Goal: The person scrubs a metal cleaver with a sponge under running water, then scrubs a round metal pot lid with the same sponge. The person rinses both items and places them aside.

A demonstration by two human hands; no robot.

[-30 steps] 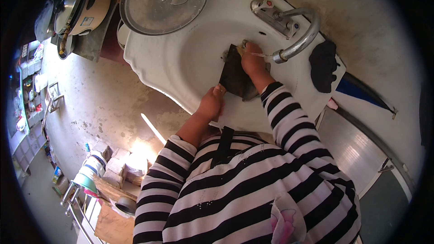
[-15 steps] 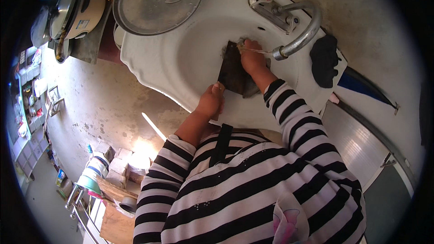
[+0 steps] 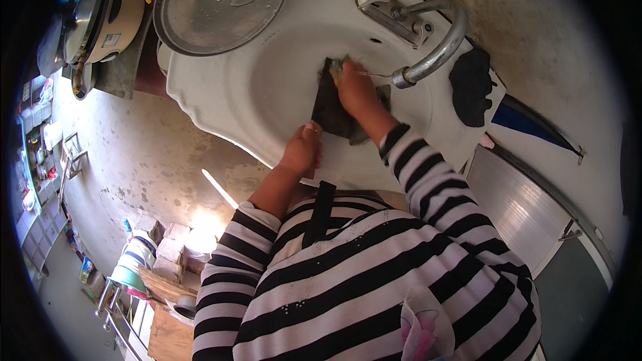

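Over the white washbasin (image 3: 267, 67), my left hand (image 3: 301, 152) is closed round the handle of a dark, broad-bladed cleaver (image 3: 328, 108). The blade points away from me into the bowl. My right hand (image 3: 359, 95) is closed and pressed on the blade's far part. A small pale, wad-like thing shows at its fingertips, too hidden to name. A thin stream of water (image 3: 376, 75) runs from the curved metal tap (image 3: 455, 33) onto the right hand. Under the blade and right wrist lies a grey flat thing (image 3: 384, 97), partly covered.
A large round metal lid (image 3: 224, 3) rests on the basin's left ledge. A black cloth-like piece (image 3: 471, 87) lies on the right ledge. A beige rice cooker (image 3: 120, 20) stands at the far left. Bricks (image 3: 170, 251) and wooden boards (image 3: 167, 334) are on the floor at lower left.
The whole view has shifted a little, so the basin and tap sit slightly farther left. My right hand remains at the blade's far part, and my left keeps hold of the handle.
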